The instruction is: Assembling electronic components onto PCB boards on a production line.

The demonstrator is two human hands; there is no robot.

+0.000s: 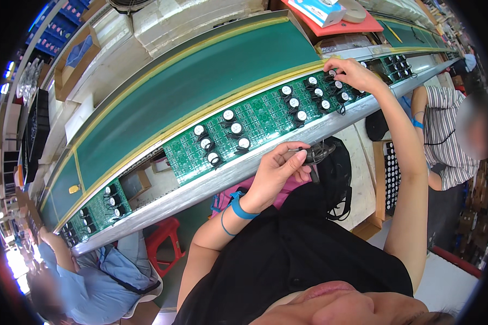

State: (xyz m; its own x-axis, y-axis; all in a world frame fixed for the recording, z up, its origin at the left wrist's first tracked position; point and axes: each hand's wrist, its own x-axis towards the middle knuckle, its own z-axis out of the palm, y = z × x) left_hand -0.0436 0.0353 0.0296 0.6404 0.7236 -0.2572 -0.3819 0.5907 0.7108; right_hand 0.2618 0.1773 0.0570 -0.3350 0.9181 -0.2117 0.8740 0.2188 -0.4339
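Observation:
My left hand (283,169), a blue band round its wrist, is closed on a small bundle of black wired parts (319,153) in front of the rail. Over the green circuit board panel (263,110), my right hand (353,75) reaches far to the right. Its fingertips pinch a round white-topped part (332,72) at the panel's far edge; whether that part is seated in the board cannot be told. Columns of similar white-topped parts with black leads, such as one white-topped part (236,128), stand on the panel.
A grey metal rail (200,177) runs along the near side, beside a green belt (200,81). One person (92,276) sits at the left, another person (450,135) at the right. A tray of round parts (391,173), a red stool (165,246) and a black bag (339,173) are nearby.

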